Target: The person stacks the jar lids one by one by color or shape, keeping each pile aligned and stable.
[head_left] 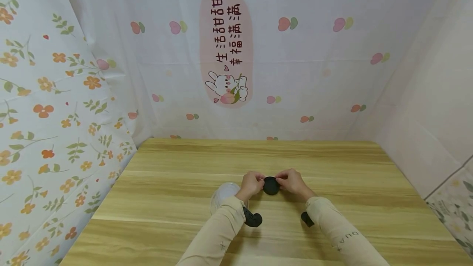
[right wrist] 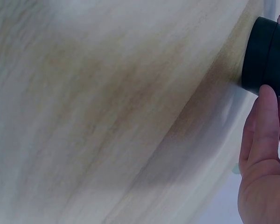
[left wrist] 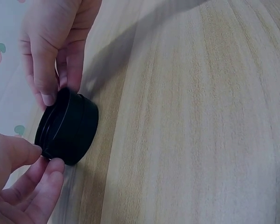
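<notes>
A short round black container [head_left: 271, 186], about the size of a jar lid, sits on the wooden table between both hands. In the left wrist view the black container [left wrist: 77, 126] shows a raised rim, a hollow top and a seam round its side. My left hand [head_left: 252, 184] pinches the rim at its left between thumb and fingers. From the opposite side my right hand [head_left: 293, 182] holds the rim, its thumb at the top edge. One right-hand finger [right wrist: 267, 121] lies against the container's side in the right wrist view.
A clear round plastic tub [head_left: 226, 192] with a whitish top stands left of the left hand, partly behind the left forearm. Wood-grain table [head_left: 177, 200] spreads around. Patterned cloth curtains [head_left: 314, 73] close off the back and sides.
</notes>
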{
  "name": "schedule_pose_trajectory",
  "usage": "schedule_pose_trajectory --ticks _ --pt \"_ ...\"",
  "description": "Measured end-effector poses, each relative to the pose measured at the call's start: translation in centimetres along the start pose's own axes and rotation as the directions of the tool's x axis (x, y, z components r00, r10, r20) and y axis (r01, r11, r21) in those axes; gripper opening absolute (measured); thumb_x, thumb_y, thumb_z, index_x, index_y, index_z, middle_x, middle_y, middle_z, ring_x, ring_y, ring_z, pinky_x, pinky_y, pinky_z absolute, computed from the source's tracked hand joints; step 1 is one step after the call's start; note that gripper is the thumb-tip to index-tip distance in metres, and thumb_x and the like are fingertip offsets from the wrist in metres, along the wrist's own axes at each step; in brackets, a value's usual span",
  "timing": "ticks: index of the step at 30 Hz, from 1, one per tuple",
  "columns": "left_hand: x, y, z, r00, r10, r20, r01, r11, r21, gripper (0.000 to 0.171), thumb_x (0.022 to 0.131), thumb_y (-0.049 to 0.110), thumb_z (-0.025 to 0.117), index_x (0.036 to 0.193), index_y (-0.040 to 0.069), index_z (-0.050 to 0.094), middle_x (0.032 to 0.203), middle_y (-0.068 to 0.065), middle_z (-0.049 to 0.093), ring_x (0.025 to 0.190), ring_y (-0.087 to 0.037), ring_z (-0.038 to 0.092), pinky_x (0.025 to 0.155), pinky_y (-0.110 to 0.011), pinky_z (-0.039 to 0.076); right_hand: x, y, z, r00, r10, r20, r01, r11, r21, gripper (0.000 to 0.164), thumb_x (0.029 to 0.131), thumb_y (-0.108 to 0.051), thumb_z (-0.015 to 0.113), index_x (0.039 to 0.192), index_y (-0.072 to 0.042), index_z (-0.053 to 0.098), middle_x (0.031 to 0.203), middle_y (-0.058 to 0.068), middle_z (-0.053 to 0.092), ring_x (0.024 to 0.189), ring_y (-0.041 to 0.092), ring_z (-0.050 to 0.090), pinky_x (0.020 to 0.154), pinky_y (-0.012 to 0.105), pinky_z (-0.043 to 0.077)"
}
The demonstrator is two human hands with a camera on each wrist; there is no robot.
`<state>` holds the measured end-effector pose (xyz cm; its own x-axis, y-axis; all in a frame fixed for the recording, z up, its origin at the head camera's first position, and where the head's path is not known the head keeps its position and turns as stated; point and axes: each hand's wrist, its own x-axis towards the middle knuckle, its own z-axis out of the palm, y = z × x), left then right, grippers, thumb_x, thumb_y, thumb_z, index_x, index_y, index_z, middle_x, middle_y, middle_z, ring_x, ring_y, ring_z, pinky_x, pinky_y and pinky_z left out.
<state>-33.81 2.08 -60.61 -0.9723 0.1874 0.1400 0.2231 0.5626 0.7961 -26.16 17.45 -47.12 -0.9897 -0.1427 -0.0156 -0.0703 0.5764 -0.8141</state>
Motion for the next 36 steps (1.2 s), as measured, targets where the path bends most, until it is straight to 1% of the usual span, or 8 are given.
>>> schedule_pose_trajectory --ticks 13,18,20,23,25,30,32,36 --pt "-0.5 1.1 -0.8 1.0 0.0 0.022 0.0 1.0 -0.027 0.017 0.079 0.008 0.054 0.089 0.009 0.068 0.064 -0.001 0.062 0.05 -0.01 0.056 0.042 -0.025 0.042 0.0 0.1 0.0 1.0 -0.005 -0.009 0.006 1.0 0.021 0.01 0.081 0.002 0.059 0.087 0.006 0.066 0.084 0.013 0.062 0.069 0.017 0.059 0.056 0.024 0.05" --pt "1.9 -3.0 2.1 0.997 -0.055 0.046 0.057 0.997 -0.051 0.014 0.076 0.014 0.058 0.085 0.02 0.067 0.061 0.006 0.06 0.048 -0.008 0.056 0.041 -0.026 0.043 0.0 0.2 -0.1 1.0 -0.016 0.002 0.016 1.0 0.014 0.011 0.081 0.003 0.058 0.087 0.007 0.066 0.085 0.014 0.062 0.07 0.017 0.06 0.057 0.025 0.051" --pt "3.3 -5.8 3.7 0.999 -0.014 0.041 0.017 0.997 -0.077 0.012 0.075 0.018 0.06 0.083 0.026 0.065 0.058 0.01 0.058 0.047 -0.005 0.054 0.039 -0.023 0.041 0.0 0.2 -0.3 1.0 -0.024 0.01 0.024 1.0 0.013 0.011 0.082 0.002 0.058 0.088 0.007 0.066 0.085 0.014 0.062 0.071 0.018 0.06 0.057 0.026 0.051" --pt "4.2 -7.2 4.2 0.998 0.036 0.045 -0.033 0.996 -0.078 0.008 0.076 0.025 0.062 0.082 0.029 0.064 0.059 0.013 0.058 0.049 -0.003 0.054 0.041 -0.022 0.042 -0.2 0.2 -0.6 0.998 -0.05 0.032 0.05 0.999 -0.004 0.013 0.083 0.001 0.056 0.089 0.007 0.065 0.085 0.015 0.063 0.072 0.019 0.06 0.058 0.027 0.051" --pt "3.7 -5.9 2.7 0.995 0.087 0.047 -0.084 0.994 -0.07 0.01 0.078 0.026 0.062 0.087 0.024 0.066 0.064 0.01 0.059 0.053 -0.004 0.054 0.042 -0.021 0.041 -0.4 0.2 -0.9 0.998 -0.054 0.04 0.054 0.998 -0.015 0.014 0.084 -0.001 0.056 0.091 0.006 0.065 0.086 0.014 0.062 0.072 0.018 0.06 0.058 0.027 0.05" --pt "-1.3 5.4 -6.6 0.991 0.027 0.128 -0.023 0.999 -0.029 0.023 0.084 0.018 0.058 0.103 0.006 0.063 0.083 -0.007 0.063 0.067 -0.017 0.06 0.055 -0.029 0.048 -0.8 0.4 -2.1 0.998 -0.055 0.041 0.057 0.997 -0.056 0.017 0.086 -0.005 0.054 0.094 0.007 0.063 0.087 0.012 0.061 0.069 0.018 0.06 0.057 0.027 0.05" --pt "-2.5 8.1 -9.8 0.987 0.031 0.155 -0.025 0.999 -0.04 0.025 0.086 0.023 0.057 0.105 0.008 0.063 0.086 -0.006 0.062 0.069 -0.017 0.06 0.057 -0.03 0.048 -1.0 0.6 -2.7 0.997 -0.072 0.04 0.075 0.993 -0.087 0.018 0.086 -0.005 0.053 0.095 0.008 0.063 0.086 0.012 0.061 0.07 0.02 0.06 0.059 0.029 0.05" --pt "-3.7 10.4 -13.8 0.986 0.031 0.164 -0.028 0.999 -0.019 0.026 0.087 0.022 0.055 0.106 0.006 0.063 0.09 -0.008 0.062 0.077 -0.019 0.058 0.063 -0.031 0.048 -1.6 1.2 -3.8 0.993 -0.117 0.01 0.117 0.977 -0.177 0.018 0.086 -0.007 0.053 0.095 0.006 0.063 0.088 0.011 0.062 0.078 0.024 0.059 0.067 0.034 0.049"
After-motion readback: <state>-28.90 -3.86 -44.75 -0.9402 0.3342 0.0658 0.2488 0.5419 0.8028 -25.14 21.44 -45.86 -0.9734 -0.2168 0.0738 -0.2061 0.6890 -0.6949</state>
